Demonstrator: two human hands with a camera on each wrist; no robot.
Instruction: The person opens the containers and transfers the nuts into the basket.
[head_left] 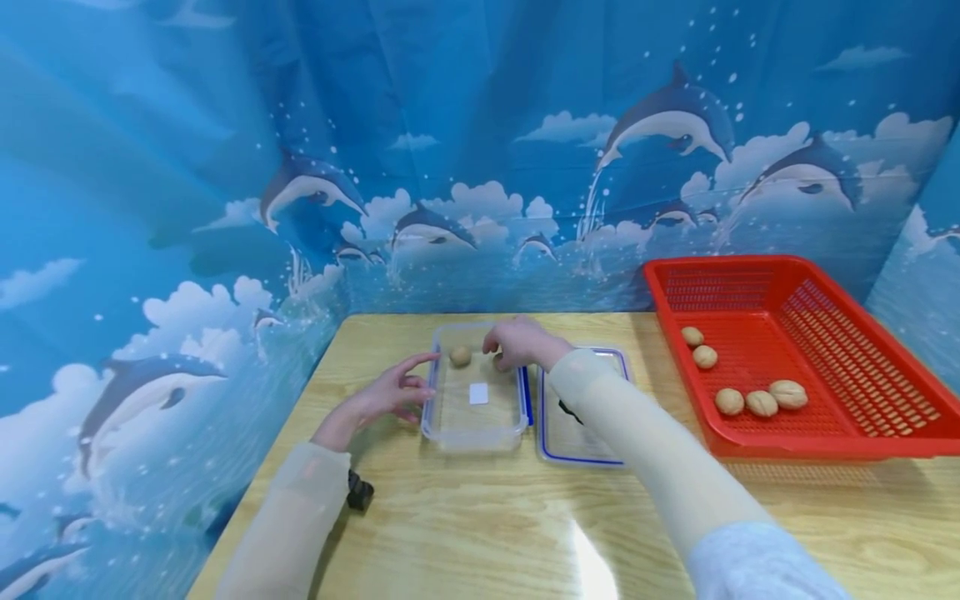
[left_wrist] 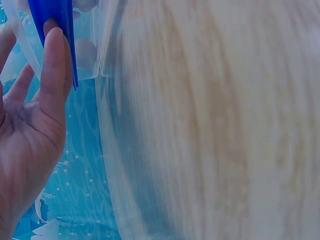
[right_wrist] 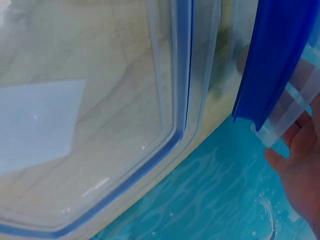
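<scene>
A clear plastic container (head_left: 476, 437) with blue side flaps stands on the table, a white label on its bottom. One walnut (head_left: 460, 356) lies inside toward the far left. My left hand (head_left: 390, 392) is at the container's left side, its fingers loosely extended and fingertips at the rim. In the left wrist view its thumb lies against a blue flap (left_wrist: 55, 20). My right hand (head_left: 521, 342) reaches over the right wall with bent fingers inside, right of the walnut; I cannot tell whether they hold anything. Beside the container lies a clear lid (head_left: 581, 446) with a blue seal.
A red plastic basket (head_left: 825, 446) stands at the right of the wooden table (head_left: 450, 533), with several walnuts (head_left: 761, 404) in it. Behind the table hangs a blue curtain (head_left: 465, 100) with dolphins. My right forearm crosses above the lid.
</scene>
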